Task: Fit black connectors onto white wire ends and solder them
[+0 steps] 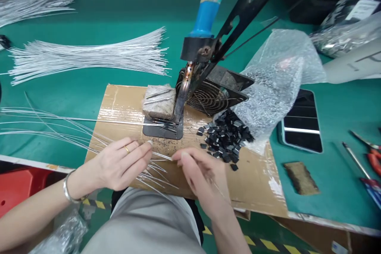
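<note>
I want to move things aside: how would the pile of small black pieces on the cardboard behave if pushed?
The black pieces lie loose, so they would probably scatter instead of sliding together. They look small and flat, so likely light and unlikely to roll. Some could slip off the cardboard edge.

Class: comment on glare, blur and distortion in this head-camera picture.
Head view: glare streaks the phone screen and the bubble-wrap bag; the right hand is slightly motion-blurred, the left hand sharper; wide-angle distortion bends the wire bundle and table edge.
</note>
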A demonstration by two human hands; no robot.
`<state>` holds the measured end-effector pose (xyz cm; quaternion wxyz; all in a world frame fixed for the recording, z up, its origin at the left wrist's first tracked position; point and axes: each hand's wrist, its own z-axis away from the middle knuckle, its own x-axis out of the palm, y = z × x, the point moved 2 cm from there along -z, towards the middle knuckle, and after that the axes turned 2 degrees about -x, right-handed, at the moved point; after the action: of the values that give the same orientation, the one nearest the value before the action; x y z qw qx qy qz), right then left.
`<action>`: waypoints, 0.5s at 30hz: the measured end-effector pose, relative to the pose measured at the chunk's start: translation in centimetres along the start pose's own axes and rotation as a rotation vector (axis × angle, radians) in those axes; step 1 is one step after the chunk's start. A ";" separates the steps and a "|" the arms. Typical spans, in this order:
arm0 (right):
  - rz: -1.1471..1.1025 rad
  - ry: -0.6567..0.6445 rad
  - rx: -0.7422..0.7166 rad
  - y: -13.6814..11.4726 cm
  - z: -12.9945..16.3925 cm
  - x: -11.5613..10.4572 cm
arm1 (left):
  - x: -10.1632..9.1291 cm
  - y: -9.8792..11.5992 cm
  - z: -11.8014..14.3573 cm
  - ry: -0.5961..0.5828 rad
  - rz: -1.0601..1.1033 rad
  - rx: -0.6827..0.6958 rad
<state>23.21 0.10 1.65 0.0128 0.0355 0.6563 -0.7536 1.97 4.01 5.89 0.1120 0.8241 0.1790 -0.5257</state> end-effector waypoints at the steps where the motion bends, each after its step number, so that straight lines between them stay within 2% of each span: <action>1: -0.004 -0.044 0.002 -0.1 -0.2 0.5 | 0.0 0.0 -0.1 -0.004 -0.005 0.012; 3: -0.019 -0.080 0.008 -0.1 -0.5 1.2 | 0.1 0.1 -0.2 -0.029 -0.010 0.021; 5: -0.032 -0.094 -0.002 -0.2 -0.8 1.4 | 0.4 0.4 -0.2 -0.005 0.007 0.003; 6: -0.031 -0.104 -0.011 -0.3 -0.9 1.4 | 0.4 0.5 -0.3 0.030 0.039 -0.046; 8: -0.004 -0.131 -0.031 -0.6 -1.0 1.2 | 0.6 0.6 -0.5 0.055 0.180 -0.245; 11: 0.077 -0.165 -0.066 -0.8 -0.8 1.1 | 1.1 0.9 -1.1 -0.123 0.545 -0.613; 13: 0.126 -0.174 -0.106 -0.8 -0.6 1.1 | 1.4 1.2 -1.6 -0.262 0.751 -0.755; 15: 0.155 -0.176 -0.143 -0.6 -0.5 0.9 | 1.7 1.3 -1.9 -0.340 0.892 -0.855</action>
<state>22.30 0.65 2.09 0.1311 0.0188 0.6999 -0.7019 4.72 3.81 5.18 0.6655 0.6072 -0.0073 -0.4340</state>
